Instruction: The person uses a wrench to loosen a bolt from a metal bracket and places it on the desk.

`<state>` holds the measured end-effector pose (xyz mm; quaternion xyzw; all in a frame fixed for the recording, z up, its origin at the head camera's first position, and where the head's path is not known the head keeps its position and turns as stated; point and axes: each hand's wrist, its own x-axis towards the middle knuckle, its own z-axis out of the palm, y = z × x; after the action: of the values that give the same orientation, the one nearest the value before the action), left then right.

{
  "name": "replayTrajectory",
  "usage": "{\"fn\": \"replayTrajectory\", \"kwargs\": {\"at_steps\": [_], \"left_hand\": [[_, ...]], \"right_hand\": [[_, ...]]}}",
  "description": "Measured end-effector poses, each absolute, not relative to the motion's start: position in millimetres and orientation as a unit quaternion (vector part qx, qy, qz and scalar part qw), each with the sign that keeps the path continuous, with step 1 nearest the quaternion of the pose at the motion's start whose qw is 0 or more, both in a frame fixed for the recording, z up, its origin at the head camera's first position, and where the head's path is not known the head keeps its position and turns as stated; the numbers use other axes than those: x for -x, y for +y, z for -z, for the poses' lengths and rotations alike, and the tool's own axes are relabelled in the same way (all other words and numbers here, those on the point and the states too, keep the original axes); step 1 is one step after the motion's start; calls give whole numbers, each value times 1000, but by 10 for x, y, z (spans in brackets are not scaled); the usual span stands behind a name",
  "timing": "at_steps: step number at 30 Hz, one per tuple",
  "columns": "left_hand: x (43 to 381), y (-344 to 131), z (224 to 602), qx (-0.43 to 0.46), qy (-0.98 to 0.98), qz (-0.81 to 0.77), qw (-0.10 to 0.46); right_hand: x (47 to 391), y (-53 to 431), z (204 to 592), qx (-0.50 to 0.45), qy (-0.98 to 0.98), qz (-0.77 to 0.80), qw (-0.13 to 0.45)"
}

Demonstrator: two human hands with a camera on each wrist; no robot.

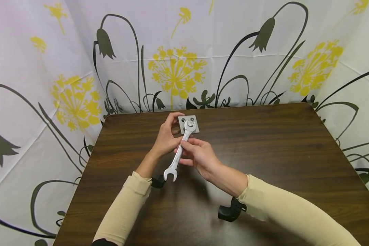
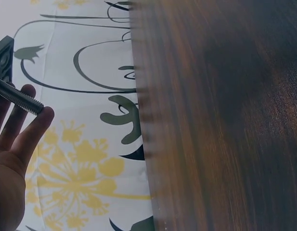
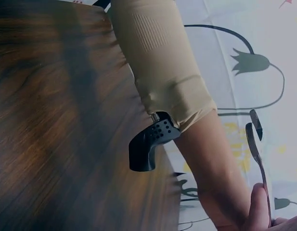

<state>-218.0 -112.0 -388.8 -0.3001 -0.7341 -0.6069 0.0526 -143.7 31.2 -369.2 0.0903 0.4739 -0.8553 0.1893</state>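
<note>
Left hand point(image 1: 166, 136): just left of frame centre, gripping a grey drilled plate point(image 1: 197, 127).
Wrench point(image 1: 177, 156): slanted from centre toward lower left, upper end around a bolt point(image 1: 190, 123) head (lower end open-mouthed).
Plate: frame centre, bolt through it.
Right hand point(image 1: 203, 157): lower right of centre, pinching the wrench's handle.

The head view is bright and fairly even, with highlights along the wrench point(image 1: 177, 158) and a pale curtain point(image 1: 233, 20) beyond the far edge of the worktop point(image 1: 264, 143). Soft shadows and a dull sheen lie well in from that edge. Both wrist views look dimmer and hazier; the left blurs the worktop's grain, the right washes out the curtain.
</note>
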Motion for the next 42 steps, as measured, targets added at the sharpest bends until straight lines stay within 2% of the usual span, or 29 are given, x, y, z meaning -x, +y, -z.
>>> {"fn": "replayTrajectory", "kwargs": {"at_steps": [8,17,30,37,42], "left_hand": [[2181,-1112,3892,311,-736,599,56],[2181,-1123,3876,299,-746,593,52],[2170,-1138,3911,298,-755,584,39],[2256,-1135,4012,298,-746,595,38],[2184,-1123,3879,295,-742,600,37]], "right_hand": [[1437,358,3716,-95,498,837,205],[1585,596,3801,-70,595,769,224],[1534,741,3957,-50,645,736,199],[1645,847,3873,-30,664,718,206],[1740,952,3809,-4,714,670,204]]}}
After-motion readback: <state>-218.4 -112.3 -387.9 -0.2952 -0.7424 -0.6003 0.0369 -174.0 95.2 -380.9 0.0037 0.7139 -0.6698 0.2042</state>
